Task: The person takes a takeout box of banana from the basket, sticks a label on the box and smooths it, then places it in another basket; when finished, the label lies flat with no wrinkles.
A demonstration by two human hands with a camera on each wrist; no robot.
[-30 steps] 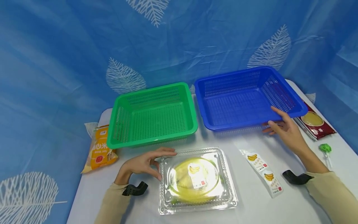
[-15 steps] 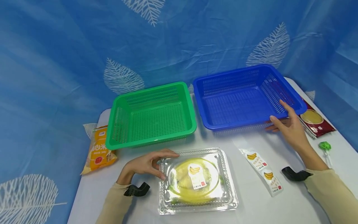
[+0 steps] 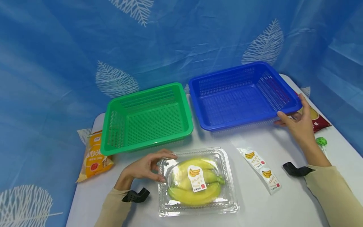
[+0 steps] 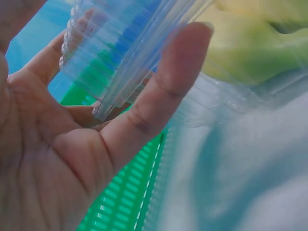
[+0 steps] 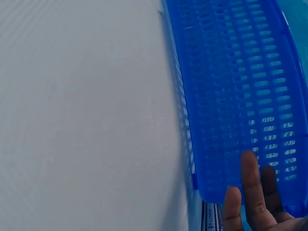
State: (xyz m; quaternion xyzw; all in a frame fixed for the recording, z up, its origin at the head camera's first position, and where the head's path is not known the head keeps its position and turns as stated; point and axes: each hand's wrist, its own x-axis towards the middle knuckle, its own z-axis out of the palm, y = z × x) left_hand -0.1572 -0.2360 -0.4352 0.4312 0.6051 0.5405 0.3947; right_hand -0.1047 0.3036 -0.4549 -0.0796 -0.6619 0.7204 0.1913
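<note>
A transparent plastic box of bananas (image 3: 195, 192) with a banana-picture label on its lid lies at the front middle. My left hand (image 3: 144, 167) holds its left edge. In the left wrist view, the thumb (image 4: 180, 62) lies along one side of the plastic and the fingers are behind it. My right hand (image 3: 300, 126) is at the near right corner of a blue basket (image 3: 249, 124), thumb at the front rim and index finger by the side. Straight fingers (image 5: 252, 187) overlap the perforated wall in the right wrist view.
A green basket (image 3: 147, 144) stands left of the blue one, and an orange snack bag (image 3: 95, 157) lies beside it. Right of the box is a strip of banana labels (image 3: 261, 170). Beyond my right hand lie a dark red packet (image 3: 320, 123) and a green lollipop (image 3: 321, 141).
My right hand has shifted right along the blue basket's front rim to its corner. Glare on the box lid has faded, showing the bananas more plainly. The head view has turned slightly.
</note>
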